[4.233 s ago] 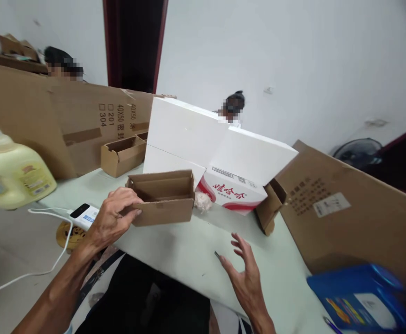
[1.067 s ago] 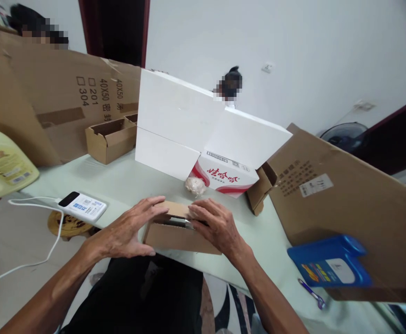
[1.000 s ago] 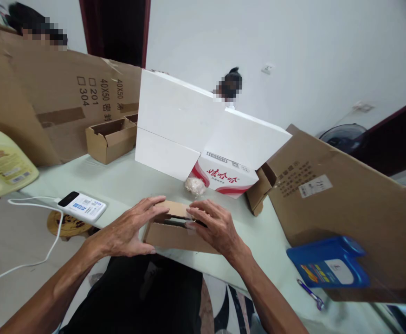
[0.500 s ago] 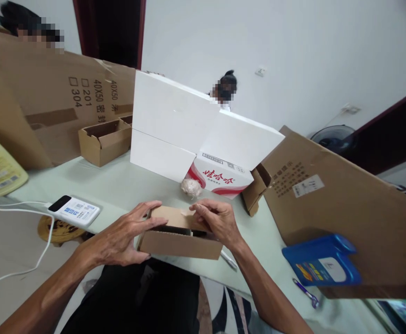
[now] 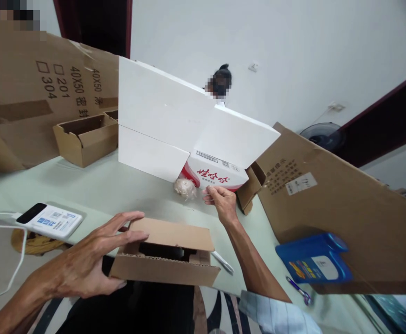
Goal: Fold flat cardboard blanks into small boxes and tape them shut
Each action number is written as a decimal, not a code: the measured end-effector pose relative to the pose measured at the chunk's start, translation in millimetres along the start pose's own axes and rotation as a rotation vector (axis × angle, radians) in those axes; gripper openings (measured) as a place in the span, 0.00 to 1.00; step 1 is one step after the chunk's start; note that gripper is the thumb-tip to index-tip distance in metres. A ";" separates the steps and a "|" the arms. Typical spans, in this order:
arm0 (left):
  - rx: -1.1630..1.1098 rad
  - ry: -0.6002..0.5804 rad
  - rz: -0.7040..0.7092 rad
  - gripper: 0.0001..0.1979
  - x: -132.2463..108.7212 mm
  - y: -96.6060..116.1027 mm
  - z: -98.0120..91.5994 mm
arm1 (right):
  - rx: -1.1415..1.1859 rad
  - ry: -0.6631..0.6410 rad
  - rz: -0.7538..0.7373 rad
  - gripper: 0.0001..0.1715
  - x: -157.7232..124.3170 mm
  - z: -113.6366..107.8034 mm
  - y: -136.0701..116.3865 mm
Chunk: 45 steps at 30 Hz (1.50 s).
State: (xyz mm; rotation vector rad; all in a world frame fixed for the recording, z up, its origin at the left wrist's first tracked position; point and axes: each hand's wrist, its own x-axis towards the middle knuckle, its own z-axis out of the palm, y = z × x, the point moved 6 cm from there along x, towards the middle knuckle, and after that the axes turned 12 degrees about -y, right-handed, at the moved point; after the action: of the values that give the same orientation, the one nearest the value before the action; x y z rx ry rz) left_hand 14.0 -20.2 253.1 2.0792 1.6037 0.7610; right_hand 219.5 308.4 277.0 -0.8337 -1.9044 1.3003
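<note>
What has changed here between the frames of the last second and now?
The right hand let go of the small cardboard box and reached forward to the foot of the red-and-white carton, beside the white wad. The box seems drawn slightly toward the person. The left hand still grips it. The power bank and blue bottle are unmoved.

the left hand (image 5: 84, 266) and the right hand (image 5: 223, 204) were both bare and lean, with tendons showing on the backs. the forearms were uncovered also. a sleeve (image 5: 275, 316) of light blue cloth with fine pale stripes ended near the right elbow. the lap was covered by a black garment (image 5: 143, 311).
</note>
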 end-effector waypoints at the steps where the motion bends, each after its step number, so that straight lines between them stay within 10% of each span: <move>1: 0.003 0.003 -0.004 0.49 0.1 -1.8 1.0 | -0.029 0.018 -0.010 0.31 6.3 -1.7 7.3; 16: 0.054 0.027 -0.020 0.49 1.2 -17.0 9.3 | -0.736 0.041 -0.388 0.19 84.1 25.1 73.0; 23: 0.068 0.016 -0.057 0.48 1.1 -13.4 9.7 | -0.935 -0.085 -0.541 0.16 65.3 55.7 112.9; 45: 0.066 0.029 -0.033 0.47 1.6 -14.0 11.5 | -0.955 -0.171 -0.597 0.14 58.7 55.6 142.4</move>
State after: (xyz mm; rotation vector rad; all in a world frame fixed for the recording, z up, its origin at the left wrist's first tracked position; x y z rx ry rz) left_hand 11.2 -14.9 235.9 2.0913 1.6961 0.7403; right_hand 159.6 369.5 137.3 -0.4844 -2.6500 0.0554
